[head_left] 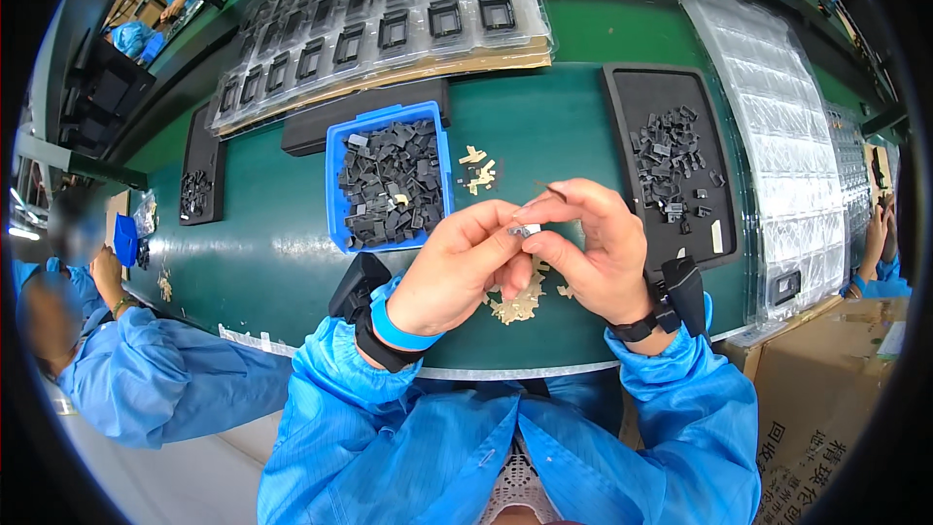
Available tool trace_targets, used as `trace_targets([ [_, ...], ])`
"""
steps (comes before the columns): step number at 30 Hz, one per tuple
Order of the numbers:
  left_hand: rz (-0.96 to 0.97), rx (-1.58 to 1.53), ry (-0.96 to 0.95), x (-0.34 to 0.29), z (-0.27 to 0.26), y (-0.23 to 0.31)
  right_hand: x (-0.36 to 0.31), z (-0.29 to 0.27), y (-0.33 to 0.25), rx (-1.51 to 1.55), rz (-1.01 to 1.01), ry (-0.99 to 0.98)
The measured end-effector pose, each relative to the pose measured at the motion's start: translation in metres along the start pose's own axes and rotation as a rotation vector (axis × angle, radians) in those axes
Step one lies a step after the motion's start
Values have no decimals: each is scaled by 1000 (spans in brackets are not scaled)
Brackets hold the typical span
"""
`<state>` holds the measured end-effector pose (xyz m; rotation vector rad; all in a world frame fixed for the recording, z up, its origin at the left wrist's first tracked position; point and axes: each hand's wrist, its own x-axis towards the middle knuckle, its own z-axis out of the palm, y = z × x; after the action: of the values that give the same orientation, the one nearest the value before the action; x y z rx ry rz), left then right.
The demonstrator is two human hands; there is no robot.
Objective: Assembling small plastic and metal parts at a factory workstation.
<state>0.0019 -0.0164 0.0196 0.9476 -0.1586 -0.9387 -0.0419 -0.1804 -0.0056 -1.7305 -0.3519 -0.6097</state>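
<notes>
My left hand (pixel 449 267) and my right hand (pixel 601 251) meet above the middle of the green table. Between their fingertips is a small grey-and-white part (pixel 526 230), pinched from both sides and mostly covered by the fingers. A thin dark sliver (pixel 556 192) shows at the raised right fingers; whether it belongs to the part I cannot tell. Under the hands lies a pile of cream paper scraps (pixel 515 308). Just beyond them is a smaller scatter of cream pieces (pixel 478 170). Left of my hands, a blue bin (pixel 448 165) holds many small black parts (pixel 389 180).
A black foam tray (pixel 653 87) with loose black pieces lies to the right, beside a long clear blister tray (pixel 777 126). Stacked blister trays (pixel 418 0) with black frames stand at the back. A co-worker's sleeve (pixel 180 369) reaches in at left; a cardboard box (pixel 826 399) stands lower right.
</notes>
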Motion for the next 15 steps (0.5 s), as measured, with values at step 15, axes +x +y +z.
trace_targets([
  [15,369,342,277,-4,2,-6,0,1,4,124,85,28],
])
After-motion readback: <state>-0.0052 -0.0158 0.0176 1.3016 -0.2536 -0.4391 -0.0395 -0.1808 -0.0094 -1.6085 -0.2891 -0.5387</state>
